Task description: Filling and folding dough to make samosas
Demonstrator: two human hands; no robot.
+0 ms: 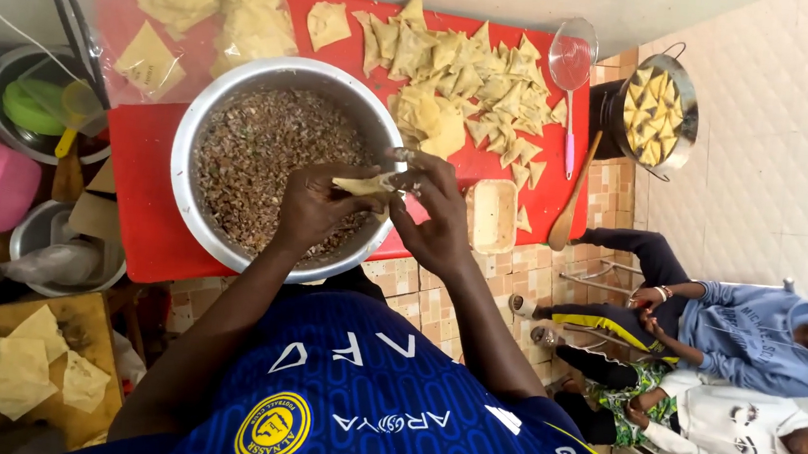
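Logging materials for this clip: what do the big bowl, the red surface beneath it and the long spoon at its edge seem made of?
Big bowl: likely steel, going by its shiny grey rim. Red surface: smooth, matte, probably plastic. Long spoon: seemingly wood, tan and dull.

A red table (140, 184) is carrying most of the things — a large metal bowl of brown filling (268, 162) is sitting near its middle. A heap of folded pastry triangles (466, 72) is lying along the far part, with 1 loose triangle (329, 24) apart from it. A clear plastic bag of pastry sheets (189, 13) is resting at one end. A small cream tray (493, 215) is sitting near the front edge, a pink-handled strainer (572, 71) is overhanging the end — and a wooden spoon (574, 198) is leaning there too.
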